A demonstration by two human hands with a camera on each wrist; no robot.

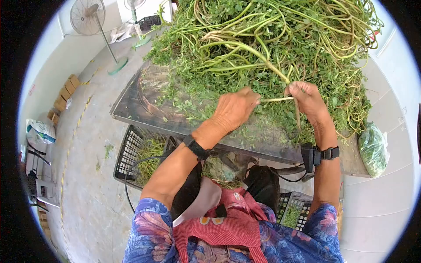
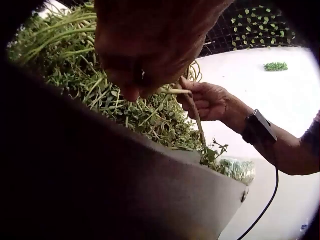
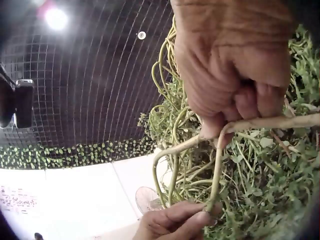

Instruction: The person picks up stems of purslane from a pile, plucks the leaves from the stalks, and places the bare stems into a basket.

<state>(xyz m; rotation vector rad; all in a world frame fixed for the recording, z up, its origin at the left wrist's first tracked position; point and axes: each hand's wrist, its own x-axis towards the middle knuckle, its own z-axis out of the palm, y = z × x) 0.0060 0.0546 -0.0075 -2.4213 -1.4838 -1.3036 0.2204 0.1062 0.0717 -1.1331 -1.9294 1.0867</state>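
A heap of leafy green plants with long pale stems [image 1: 245, 46] covers most of the dark table. Over its near edge, my right hand [image 1: 309, 98] pinches a thick stem [image 1: 276, 70] where a thinner side stem branches off. My left hand [image 1: 237, 109], to its left, pinches the far end of that side stem [image 1: 275, 99], which stretches straight between the two hands. From below the right hand, a brownish length of stem [image 2: 196, 117] hangs down with small leaves near its end. In the right wrist view, the left hand's thumb and fingertips [image 3: 200, 220] grip the pale side stem.
The table's front edge [image 1: 197, 136] runs below both hands. Under it stands a black crate [image 1: 127, 151] with cut greens, and another crate [image 1: 302, 210] sits right of the knees. A bagged bundle of greens [image 1: 373, 149] lies at the table's right end. Standing fans [image 1: 94, 17] are at back left.
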